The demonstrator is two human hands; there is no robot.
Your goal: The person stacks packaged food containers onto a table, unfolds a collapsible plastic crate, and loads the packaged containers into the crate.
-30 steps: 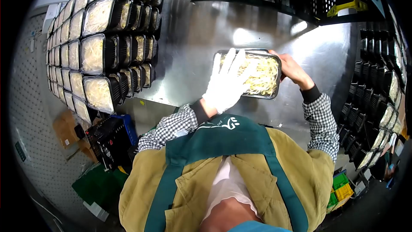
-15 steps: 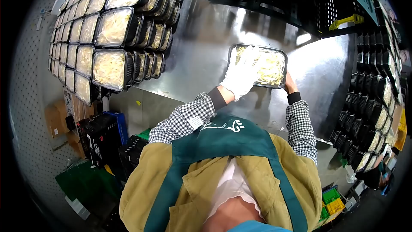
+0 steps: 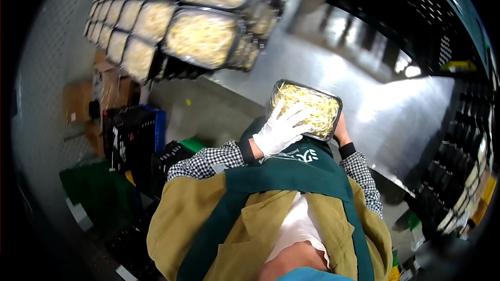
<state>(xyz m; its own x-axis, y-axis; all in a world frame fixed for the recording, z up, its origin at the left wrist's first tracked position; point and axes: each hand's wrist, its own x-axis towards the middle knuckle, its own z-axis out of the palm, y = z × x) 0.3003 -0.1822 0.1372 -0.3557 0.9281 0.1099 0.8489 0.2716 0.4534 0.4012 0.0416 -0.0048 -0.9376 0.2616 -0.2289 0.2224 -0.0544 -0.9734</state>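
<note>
A black plastic tray of bean sprouts (image 3: pixel 325 109) is held in front of the apron, tilted and near the front edge of the metal table. My left hand (image 3: pixel 281 130), in a white glove, lies over the tray's lower left side with its fingers spread on the sprouts. Bare, my right hand (image 3: pixel 341 131) grips the tray's right edge; most of its fingers are hidden behind and under the tray.
Stacked trays of sprouts (image 3: pixel 200 36) rise at the left end of the metal table (image 3: pixel 385 125). A dark plastic crate (image 3: pixel 385 15) stands at the back. More black trays (image 3: pixel 453 151) are stacked on the right. Cardboard boxes (image 3: pixel 78 101) and black crates (image 3: pixel 133 135) sit on the left.
The tray has come off the table toward my body, tilting, with my right hand on its edge. My left hand has shifted to its lower left side. The camera view has turned.
</note>
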